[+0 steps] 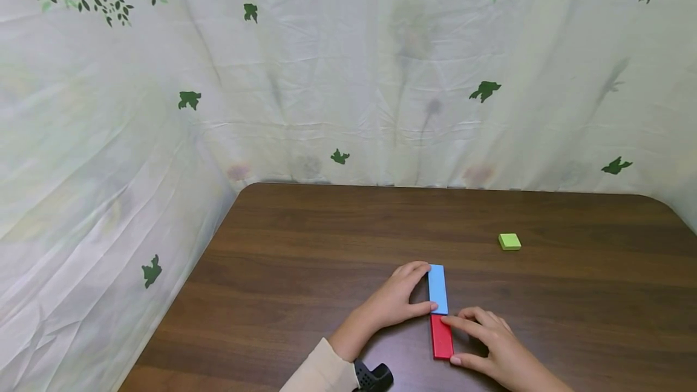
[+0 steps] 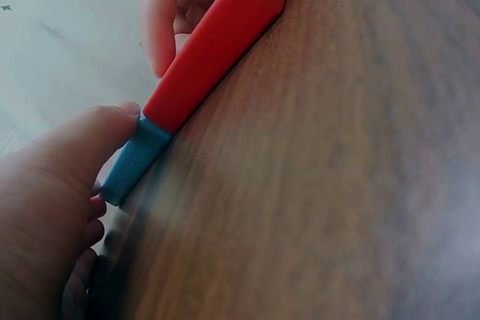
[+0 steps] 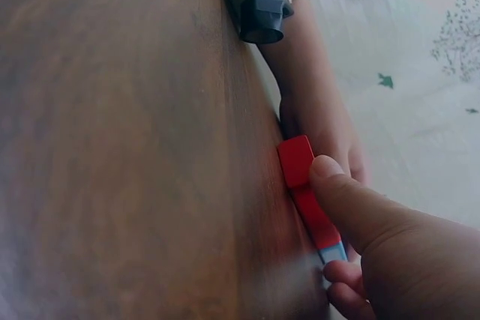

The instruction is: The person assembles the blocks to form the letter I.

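Note:
A flat blue block (image 1: 438, 289) and a flat red block (image 1: 441, 337) lie on the table end to end, touching, in one narrow line. My left hand (image 1: 393, 301) holds the blue block from the left, forefinger at its far corner and thumb near the joint. From the right, my right hand (image 1: 498, 343) holds the red block, forefinger near the joint and thumb at the near corner. In the left wrist view, the red block (image 2: 217, 43) hides part of the right hand. The right thumb (image 3: 330, 170) touches the red block in the right wrist view.
A small light green block (image 1: 509, 242) lies farther back, to the right of the blue one. Behind the brown wooden table (image 1: 305, 228) hangs a pale cloth (image 1: 348, 77) with a leaf pattern. A black wrist device (image 1: 374, 376) sits at the left sleeve.

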`<state>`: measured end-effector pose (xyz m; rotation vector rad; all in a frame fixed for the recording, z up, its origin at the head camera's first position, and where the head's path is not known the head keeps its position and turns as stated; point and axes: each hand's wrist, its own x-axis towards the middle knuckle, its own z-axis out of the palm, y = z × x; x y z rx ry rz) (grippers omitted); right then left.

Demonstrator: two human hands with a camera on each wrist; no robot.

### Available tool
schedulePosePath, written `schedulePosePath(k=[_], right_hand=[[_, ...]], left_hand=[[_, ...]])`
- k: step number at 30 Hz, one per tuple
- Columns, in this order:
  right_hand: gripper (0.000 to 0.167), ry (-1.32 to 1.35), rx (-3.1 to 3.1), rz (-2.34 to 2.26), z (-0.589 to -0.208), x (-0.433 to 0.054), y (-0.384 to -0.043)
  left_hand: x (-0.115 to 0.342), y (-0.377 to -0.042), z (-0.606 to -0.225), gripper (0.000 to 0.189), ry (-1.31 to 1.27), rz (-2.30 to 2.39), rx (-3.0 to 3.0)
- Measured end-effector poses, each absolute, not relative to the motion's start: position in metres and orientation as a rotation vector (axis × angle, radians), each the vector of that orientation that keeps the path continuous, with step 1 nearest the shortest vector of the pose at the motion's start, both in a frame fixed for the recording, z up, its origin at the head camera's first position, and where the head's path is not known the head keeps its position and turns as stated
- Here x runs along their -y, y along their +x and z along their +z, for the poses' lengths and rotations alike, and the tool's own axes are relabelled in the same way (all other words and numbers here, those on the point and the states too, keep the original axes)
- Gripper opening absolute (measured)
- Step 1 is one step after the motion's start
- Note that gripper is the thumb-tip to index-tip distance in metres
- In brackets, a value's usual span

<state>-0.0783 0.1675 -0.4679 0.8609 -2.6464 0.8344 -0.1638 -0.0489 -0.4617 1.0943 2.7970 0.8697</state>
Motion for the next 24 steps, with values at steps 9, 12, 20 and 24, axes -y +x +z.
schedulePosePath(k=[9,12,20,24], right_hand=[[0.049,0.834,2.7,0.863,-0.4671,-0.1672,-0.0802],[0.05,0.839,2.683,0.855,-0.4683,-0.1677,-0.0804],[0.051,0.833,2.646,0.85,-0.4689,-0.1676,-0.0798],[0.051,0.837,2.626,0.842,-0.4699,-0.1677,-0.0795]], left_hand=[[0.0493,-0.164,-0.4624,0.065,1.096,0.872,-2.803],[0.0491,-0.1641,-0.4628,0.065,1.088,0.871,-2.802],[0.0497,-0.1638,-0.4638,0.061,1.095,0.892,-2.81],[0.0497,-0.163,-0.4635,0.054,1.096,0.968,-2.836]])
